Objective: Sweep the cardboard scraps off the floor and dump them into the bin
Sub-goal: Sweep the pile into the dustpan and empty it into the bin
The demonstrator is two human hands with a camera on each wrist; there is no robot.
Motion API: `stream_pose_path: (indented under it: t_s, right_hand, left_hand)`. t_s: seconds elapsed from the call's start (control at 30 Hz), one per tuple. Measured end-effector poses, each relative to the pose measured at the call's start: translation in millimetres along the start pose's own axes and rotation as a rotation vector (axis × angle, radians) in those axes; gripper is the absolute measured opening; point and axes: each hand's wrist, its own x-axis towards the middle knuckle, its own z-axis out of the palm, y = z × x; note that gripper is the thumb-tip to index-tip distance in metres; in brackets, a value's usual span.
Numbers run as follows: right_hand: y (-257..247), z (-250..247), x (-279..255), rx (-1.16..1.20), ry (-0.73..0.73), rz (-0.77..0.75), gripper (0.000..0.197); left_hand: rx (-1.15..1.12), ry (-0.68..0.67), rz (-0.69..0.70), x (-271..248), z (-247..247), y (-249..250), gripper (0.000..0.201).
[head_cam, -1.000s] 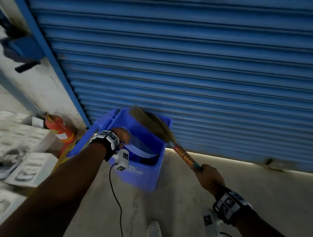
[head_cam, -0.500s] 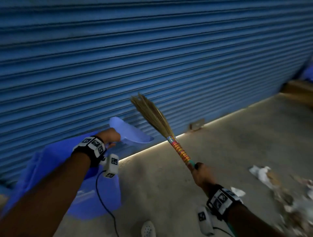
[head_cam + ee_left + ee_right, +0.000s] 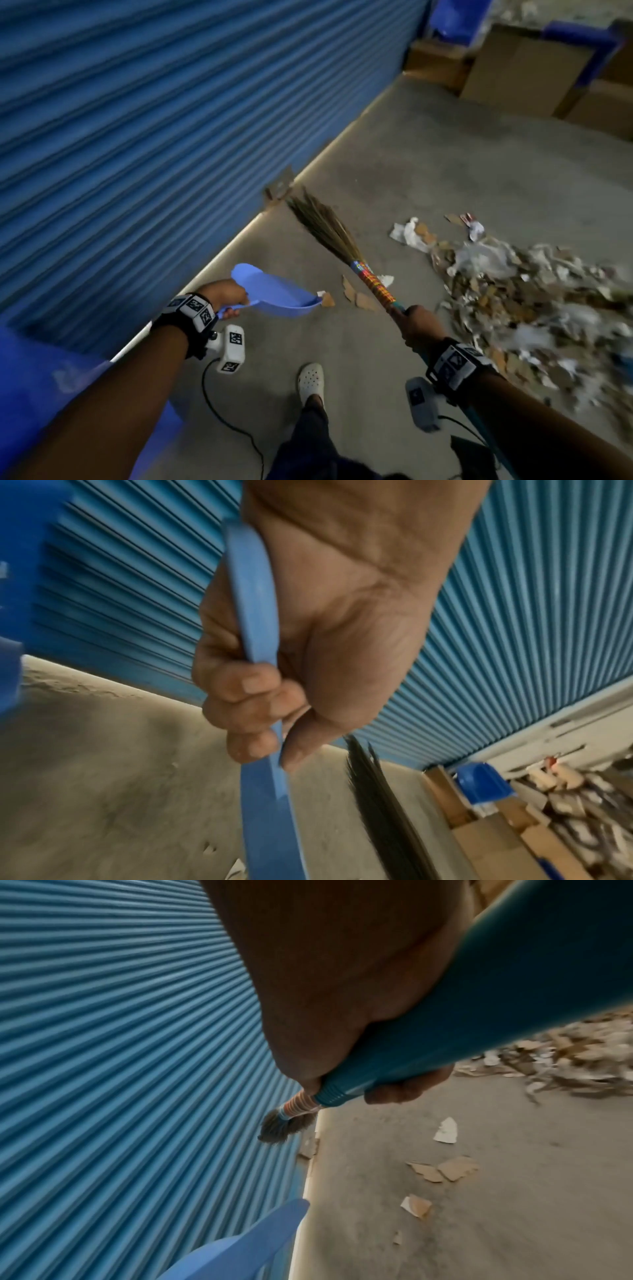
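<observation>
My left hand [image 3: 226,294] grips the handle of a light blue dustpan [image 3: 274,293], its fingers [image 3: 240,693] curled round the handle [image 3: 253,601]; the pan hangs above the floor, tilted. My right hand [image 3: 416,325] holds a grass broom [image 3: 329,233] by its teal handle [image 3: 479,1010], bristles raised and pointing away towards the shutter. A big heap of cardboard and paper scraps [image 3: 520,294] lies on the concrete at the right. A few loose cardboard scraps [image 3: 363,299] lie between pan and broom. The blue bin [image 3: 30,387] shows blurred at the lower left edge.
A blue roller shutter [image 3: 154,120] runs along the left. Cardboard boxes [image 3: 527,68] and blue crates [image 3: 455,17] stand at the far right corner. My foot in a white clog [image 3: 311,382] is on the floor between my arms. A cable [image 3: 222,407] hangs from the left wrist.
The view has swung right from the bin to the scrap heap. Dustpan and broom have come away from the bin and lowered towards the floor, both still held.
</observation>
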Motion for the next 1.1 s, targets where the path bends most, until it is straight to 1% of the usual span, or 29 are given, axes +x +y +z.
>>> stream_pose_path:
  t_s: [0.07, 0.2, 0.27, 0.37, 0.43, 0.47, 0.53, 0.6, 0.67, 0.73, 0.8, 0.83, 0.87, 0.9, 0.93, 1.0, 1.1]
  right_hand:
    - [4.1, 5.9, 16.9, 0.003, -0.026, 0.105, 0.057]
    - [-4.1, 16.2, 50.0, -0.092, -0.079, 0.240, 0.057]
    - [-7.8, 24.6, 65.8, -0.107, -0.106, 0.279, 0.057]
    - [-9.3, 45.0, 92.8, -0.106, -0.154, 0.322, 0.059]
    - [-9.8, 65.0, 115.0, -0.102, -0.185, 0.348, 0.060]
    - [-10.2, 77.5, 126.7, -0.104, -0.195, 0.356, 0.060]
    - [-9.3, 106.7, 153.1, -0.134, -0.214, 0.335, 0.062]
    - [-6.6, 139.6, 180.4, -0.161, -0.251, 0.318, 0.062]
    - [-0.6, 173.8, 206.9, -0.198, -0.280, 0.302, 0.062]
    - [10.6, 206.5, 234.0, -0.260, -0.325, 0.278, 0.061]
    - [25.6, 237.0, 260.1, -0.300, -0.372, 0.287, 0.057]
    - [35.3, 250.9, 271.8, -0.311, -0.393, 0.316, 0.056]
    - [47.3, 262.5, 283.9, -0.309, -0.405, 0.341, 0.054]
    - [63.5, 272.4, 296.8, -0.302, -0.415, 0.372, 0.053]
    - [79.5, 278.5, 309.1, -0.286, -0.408, 0.414, 0.053]
    - [117.8, 282.6, 327.7, -0.242, -0.385, 0.486, 0.055]
    - [182.0, 271.8, 342.4, -0.258, -0.333, 0.506, 0.048]
  left_hand:
    - [0.139, -0.077, -0.020, 37.1, -11.0, 11.0, 0.012]
    - [0.360, -0.210, 0.009, 110.4, -51.6, 29.8, 0.024]
    - [0.472, -0.295, 0.032, 144.6, -81.5, 44.5, 0.020]
    - [0.736, -0.503, 0.072, 197.3, -136.0, 84.3, 0.018]
    - [0.865, -0.613, 0.041, 239.5, -166.7, 117.4, 0.029]
    - [0.922, -0.625, 0.018, 262.2, -176.8, 132.0, 0.033]
    - [0.979, -0.567, -0.018, 306.0, -181.2, 147.1, 0.021]
    - [0.988, -0.496, -0.014, 350.7, -167.1, 146.5, 0.018]
    - [0.895, -0.478, -0.030, 393.9, -138.4, 129.6, 0.013]
    - [0.737, -0.442, -0.035, 429.0, -97.0, 101.3, 0.010]
    - [0.546, -0.411, -0.010, 455.7, -48.2, 71.4, 0.014]
    - [0.461, -0.389, 0.003, 466.2, -23.1, 58.2, 0.008]
    - [0.397, -0.345, 0.015, 477.9, -1.1, 45.5, 0.009]
    - [0.367, -0.295, 0.030, 491.7, 20.9, 33.9, 0.016]
    - [0.355, -0.257, 0.043, 505.2, 41.0, 24.5, 0.017]
    - [0.340, -0.201, 0.065, 527.6, 80.4, 17.6, 0.013]
    - [0.319, -0.164, 0.099, 550.5, 136.0, 28.1, 0.014]
